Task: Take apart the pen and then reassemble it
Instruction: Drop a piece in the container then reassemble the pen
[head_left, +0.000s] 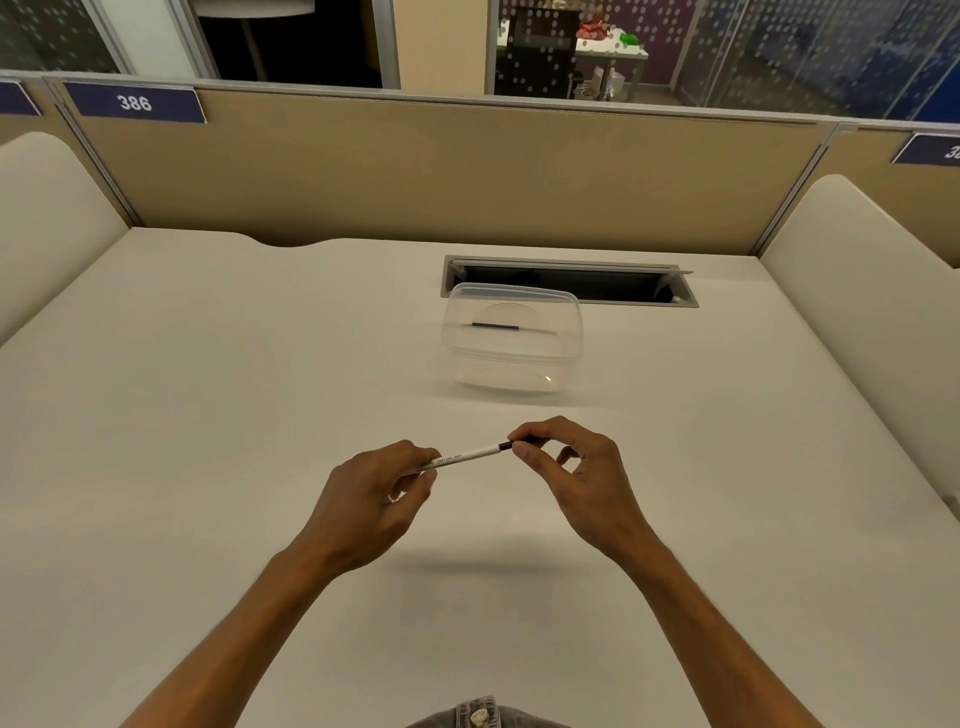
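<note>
A slim white pen (464, 457) with printed lettering is held level above the white desk (208, 415), between both hands. My left hand (371, 499) grips the white barrel at its left end. My right hand (569, 470) pinches the dark end piece (514, 444) at the pen's right end between thumb and forefinger. The dark piece touches the barrel; whether it is fully seated cannot be told. The pen's left tip is hidden in my left hand.
A clear plastic tub (511, 338) stands beyond the hands with a thin dark rod (494, 326) inside. Behind it is an open cable slot (571, 283) in the desk. Tan partition panels (441, 171) close the back; padded side panels stand left and right.
</note>
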